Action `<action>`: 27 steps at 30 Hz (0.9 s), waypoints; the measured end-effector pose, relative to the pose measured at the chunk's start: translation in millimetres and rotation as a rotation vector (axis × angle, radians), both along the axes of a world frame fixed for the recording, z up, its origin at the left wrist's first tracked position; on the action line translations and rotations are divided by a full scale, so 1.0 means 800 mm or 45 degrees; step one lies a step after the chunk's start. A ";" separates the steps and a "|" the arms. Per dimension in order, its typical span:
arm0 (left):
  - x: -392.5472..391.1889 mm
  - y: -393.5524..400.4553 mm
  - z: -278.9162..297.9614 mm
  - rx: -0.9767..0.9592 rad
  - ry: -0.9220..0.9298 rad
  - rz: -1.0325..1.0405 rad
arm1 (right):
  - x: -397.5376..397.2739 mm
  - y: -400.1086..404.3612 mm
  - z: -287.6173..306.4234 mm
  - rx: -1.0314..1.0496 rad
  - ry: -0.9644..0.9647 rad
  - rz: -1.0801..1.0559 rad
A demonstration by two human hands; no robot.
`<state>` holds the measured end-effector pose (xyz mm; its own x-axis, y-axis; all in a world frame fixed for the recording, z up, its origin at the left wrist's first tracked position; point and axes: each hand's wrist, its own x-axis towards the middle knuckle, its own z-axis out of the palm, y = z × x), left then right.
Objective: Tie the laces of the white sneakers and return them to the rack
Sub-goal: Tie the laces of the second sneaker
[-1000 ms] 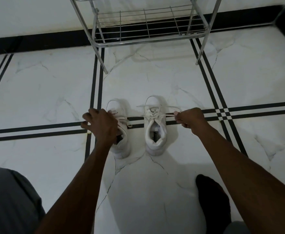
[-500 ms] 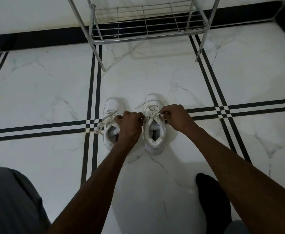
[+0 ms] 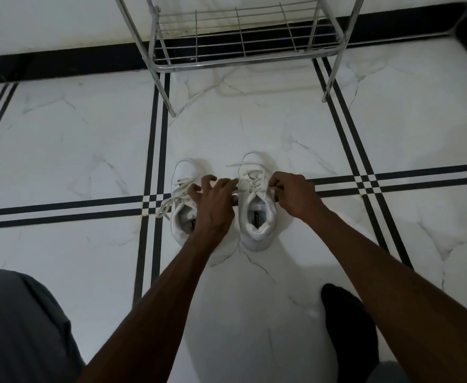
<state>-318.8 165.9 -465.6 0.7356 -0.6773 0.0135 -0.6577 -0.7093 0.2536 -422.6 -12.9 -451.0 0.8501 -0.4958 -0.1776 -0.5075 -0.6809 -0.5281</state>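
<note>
Two white sneakers stand side by side on the marble floor, toes pointing at the rack. The left sneaker [image 3: 183, 178] has loose laces trailing off to its left. My left hand [image 3: 213, 205] lies over that shoe's right side with fingers spread, fingertips at a lace strand of the right sneaker [image 3: 257, 217]. My right hand [image 3: 293, 194] pinches a lace at the right sneaker's right edge. A lace loop sticks out left from the right sneaker's toe. The metal wire shoe rack [image 3: 240, 60] stands just beyond, its bottom shelf bare.
The rack's front legs [image 3: 171, 110] touch the floor beyond the shoes. My foot in a black sock [image 3: 348, 333] is at the lower right, my grey trouser knee [image 3: 19, 327] at the lower left. A black skirting [image 3: 60, 62] runs along the wall.
Both hands came inward from a wide outward pull on the laces to the right sneaker's tongue. My left hand's fingers have spread apart; the left shoe's laces now lie uncovered.
</note>
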 end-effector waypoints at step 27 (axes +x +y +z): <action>0.012 0.003 -0.006 -0.014 0.145 -0.078 | -0.008 -0.009 -0.017 0.189 0.004 -0.008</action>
<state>-309.3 168.7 -470.8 0.6901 -0.7212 -0.0600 -0.6661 -0.6654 0.3370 -428.6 -20.3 -464.4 0.8463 -0.4695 -0.2518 -0.5134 -0.5923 -0.6210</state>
